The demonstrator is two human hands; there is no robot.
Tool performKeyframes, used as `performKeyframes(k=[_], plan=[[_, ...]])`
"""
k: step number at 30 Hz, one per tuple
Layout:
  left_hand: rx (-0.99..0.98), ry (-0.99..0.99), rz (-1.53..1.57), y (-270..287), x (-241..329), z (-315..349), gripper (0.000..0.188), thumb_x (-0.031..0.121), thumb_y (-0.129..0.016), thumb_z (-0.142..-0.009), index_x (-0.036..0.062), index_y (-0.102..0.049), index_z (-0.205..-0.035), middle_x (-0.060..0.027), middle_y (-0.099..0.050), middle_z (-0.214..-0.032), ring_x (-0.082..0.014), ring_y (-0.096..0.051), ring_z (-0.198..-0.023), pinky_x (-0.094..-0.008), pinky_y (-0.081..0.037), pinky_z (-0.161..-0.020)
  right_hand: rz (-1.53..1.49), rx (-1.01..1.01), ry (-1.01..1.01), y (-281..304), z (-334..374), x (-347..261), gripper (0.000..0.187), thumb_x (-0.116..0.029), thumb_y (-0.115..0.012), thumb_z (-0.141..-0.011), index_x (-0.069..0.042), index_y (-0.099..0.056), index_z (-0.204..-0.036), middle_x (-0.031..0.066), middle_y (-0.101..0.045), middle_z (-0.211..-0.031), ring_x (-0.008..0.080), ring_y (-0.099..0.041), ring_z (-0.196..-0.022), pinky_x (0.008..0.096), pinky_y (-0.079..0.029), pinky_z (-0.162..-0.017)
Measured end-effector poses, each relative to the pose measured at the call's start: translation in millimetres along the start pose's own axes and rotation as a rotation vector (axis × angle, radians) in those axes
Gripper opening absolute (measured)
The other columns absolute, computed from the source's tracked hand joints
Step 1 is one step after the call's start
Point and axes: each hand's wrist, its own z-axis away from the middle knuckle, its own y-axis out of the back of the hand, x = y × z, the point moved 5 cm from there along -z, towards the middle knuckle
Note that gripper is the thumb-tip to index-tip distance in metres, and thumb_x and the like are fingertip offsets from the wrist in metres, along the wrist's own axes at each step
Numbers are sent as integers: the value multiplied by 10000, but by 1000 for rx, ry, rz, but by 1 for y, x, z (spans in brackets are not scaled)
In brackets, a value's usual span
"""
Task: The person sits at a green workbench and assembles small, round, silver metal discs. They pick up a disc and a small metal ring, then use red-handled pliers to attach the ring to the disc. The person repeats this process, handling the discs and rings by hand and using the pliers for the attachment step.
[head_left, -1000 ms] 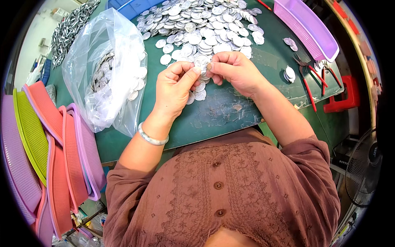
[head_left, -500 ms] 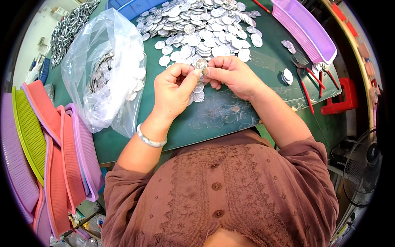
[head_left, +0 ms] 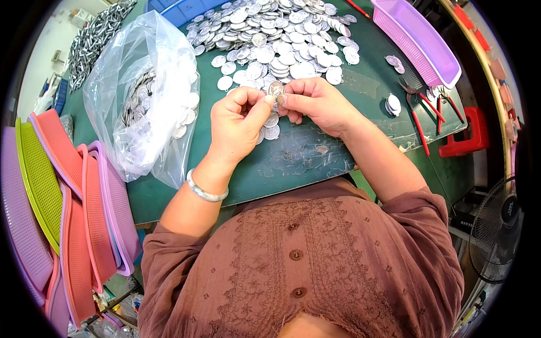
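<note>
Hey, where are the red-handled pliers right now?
In the head view the red-handled pliers lie on the green table at the person's right, just below the purple basket and beside a small stack of silver discs, past the right hand.

A dark green worktable (head_left: 315, 163) carries a broad heap of small round silver metal discs (head_left: 276, 39) at its far side. A clear plastic bag (head_left: 149, 96) partly filled with more discs lies on its left. A pink perforated plastic tray (head_left: 420, 36), red-handled pliers (head_left: 417, 110) and a small stack of discs (head_left: 393, 104) lie on its right.
</note>
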Motion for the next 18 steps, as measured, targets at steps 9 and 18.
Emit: performKeyframes(k=[9, 18], plan=[[3, 79, 26, 2, -5, 0, 57, 82, -574, -794, 35, -566, -763, 28, -531, -630, -31, -454, -536, -164, -357, -495, 27, -8, -19, -1, 1, -1, 168, -175, -574, -803, -23, -573, -729, 20, -571, -672, 62, -481, -557, 185, -394, -518], [17, 129, 94, 2, -7, -1, 91, 86, -579, -792, 18, -559, -734, 37, -508, -618, -15, -417, -529, -163, -320, -470, 34, 1, -29, -1, 1, -2, 168, -171, -578, -797, -24, -575, -716, 20, -572, -664, 60, -480, -548, 183, -391, -509]])
